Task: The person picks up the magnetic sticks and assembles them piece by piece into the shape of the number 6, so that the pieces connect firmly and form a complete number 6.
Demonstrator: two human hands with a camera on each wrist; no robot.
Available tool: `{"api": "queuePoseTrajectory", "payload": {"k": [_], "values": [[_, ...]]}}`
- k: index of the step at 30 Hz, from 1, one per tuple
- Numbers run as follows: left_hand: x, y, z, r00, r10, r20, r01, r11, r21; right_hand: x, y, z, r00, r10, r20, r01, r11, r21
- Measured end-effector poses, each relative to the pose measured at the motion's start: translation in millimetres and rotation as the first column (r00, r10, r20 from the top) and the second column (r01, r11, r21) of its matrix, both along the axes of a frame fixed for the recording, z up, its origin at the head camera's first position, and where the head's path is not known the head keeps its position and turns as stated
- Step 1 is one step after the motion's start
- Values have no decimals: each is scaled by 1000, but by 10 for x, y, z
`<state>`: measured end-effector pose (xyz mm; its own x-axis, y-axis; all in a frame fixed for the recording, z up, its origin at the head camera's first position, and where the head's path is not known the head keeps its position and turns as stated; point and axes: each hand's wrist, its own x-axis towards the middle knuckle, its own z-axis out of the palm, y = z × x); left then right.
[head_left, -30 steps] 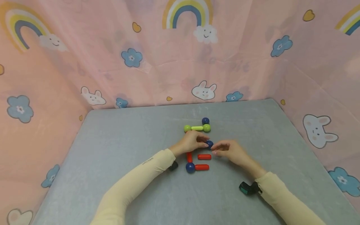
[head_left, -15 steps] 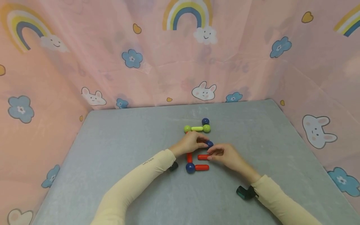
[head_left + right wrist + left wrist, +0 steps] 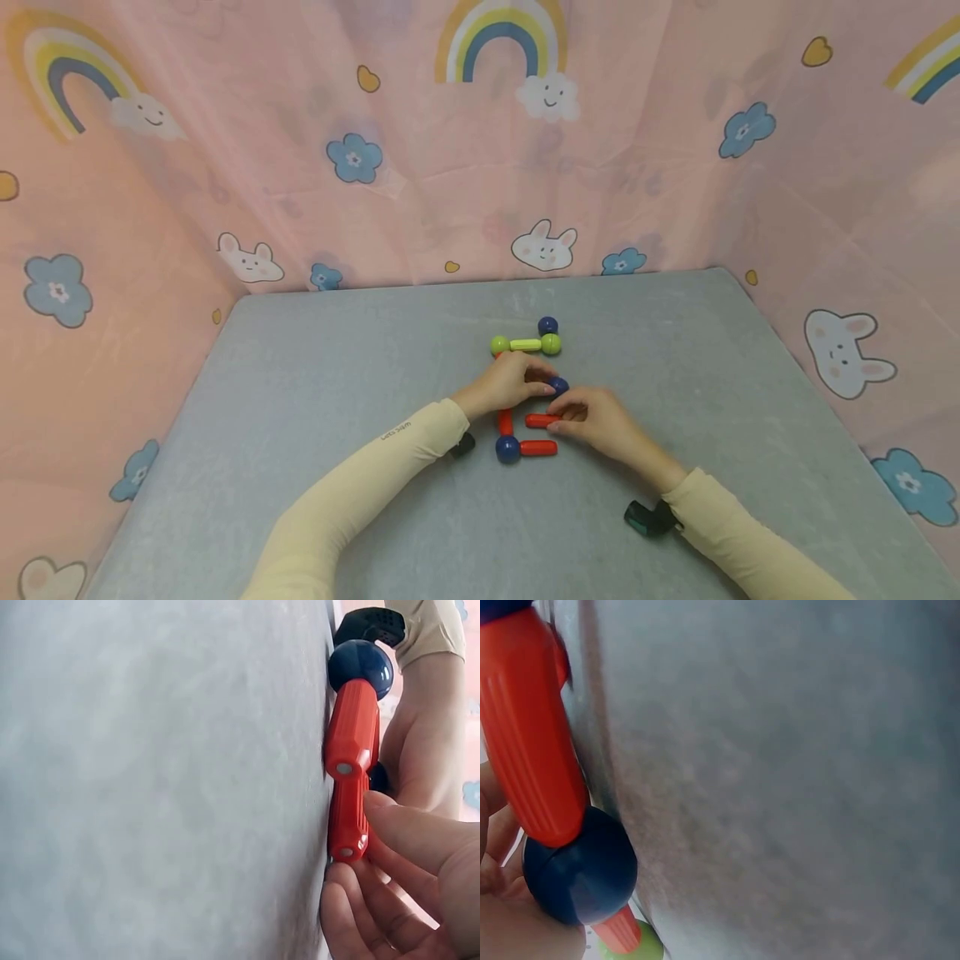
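Note:
My left hand (image 3: 510,382) holds a blue ball (image 3: 558,386) between thumb and fingertips, its palm over part of a red magnetic rod (image 3: 506,421) behind the front blue ball (image 3: 507,449). My right hand (image 3: 596,419) pinches a loose red rod (image 3: 538,420); in the right wrist view its thumb lies along that rod (image 3: 349,825). Another red rod (image 3: 539,447) extends right from the front ball. In the left wrist view, a blue ball (image 3: 581,866) joins red rods beside the left hand's fingers.
Beyond the hands, a light green rod (image 3: 525,344) links two green balls, and a blue ball (image 3: 548,326) touches the right one. Dark wrist cameras sit under both sleeves. Pink printed cloth (image 3: 420,192) surrounds the grey table (image 3: 360,350).
My right hand has moved left and toward me, from beside the held blue ball to the loose red rod, which has shifted slightly left. The left hand stays in place.

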<state>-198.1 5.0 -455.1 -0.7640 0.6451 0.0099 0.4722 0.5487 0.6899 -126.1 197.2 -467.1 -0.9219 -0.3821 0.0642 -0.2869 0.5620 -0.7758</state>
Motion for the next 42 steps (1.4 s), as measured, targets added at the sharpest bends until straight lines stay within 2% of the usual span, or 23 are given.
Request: {"api": "queuePoseTrajectory", "payload": {"k": [9,16,24,30,37,42], "values": [[-2,-1,10,1000,-6,-18,6,1000,2,18,-70,21,998,-5,-61,9,998,61],[-11,7,0,1000,-2,-14,2,1000,-10,14,-77,15,998,5,-66,0,997,82],[-6,10,16,1000,-5,2,5,1000,-4,44,-17,21,999,-20,-34,22,998,52],[-15,6,2,1000,-5,-13,5,1000,-10,57,66,43,999,-39,-20,40,998,50],[3,0,10,1000,-13,-10,13,1000,-5,51,163,67,989,-119,91,117,993,30],[5,-2,4,1000,-11,-16,11,1000,-11,53,199,101,979,-174,111,169,984,46]]}}
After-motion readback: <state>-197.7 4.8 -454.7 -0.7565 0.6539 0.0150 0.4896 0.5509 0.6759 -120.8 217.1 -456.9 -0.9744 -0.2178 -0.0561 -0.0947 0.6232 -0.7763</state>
